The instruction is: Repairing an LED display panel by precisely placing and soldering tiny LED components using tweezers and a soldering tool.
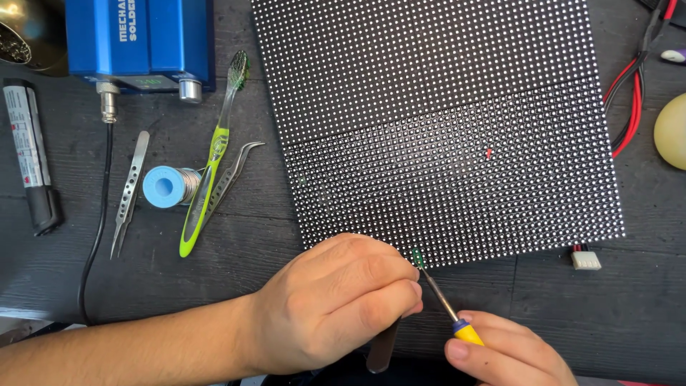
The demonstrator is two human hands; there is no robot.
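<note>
My left hand lies curled on the dark tabletop at the six o'clock edge of the LED matrix panel, fingers folded in tight. A flat dark tool sticks out beneath the palm toward six o'clock; the fingers appear to close on it, though the grip itself is hidden. My right hand sits low at five o'clock, pinched closed on the yellow-and-blue handle of a small screwdriver. Its metal shaft slants up toward eleven o'clock, and the tip meets a small green piece right at the panel's lower edge, just beside my left knuckles.

The panel occupies the centre and twelve o'clock area, a black board covered in a white dot grid, with a tiny red mark near its middle. A white connector rests just off its lower right corner. Red and black wires run along three o'clock, near a pale round object.

At nine o'clock lie a green toothbrush, curved tweezers, straight tweezers and a blue solder spool. A blue soldering station stands at eleven o'clock, with a black marker well to its left.
</note>
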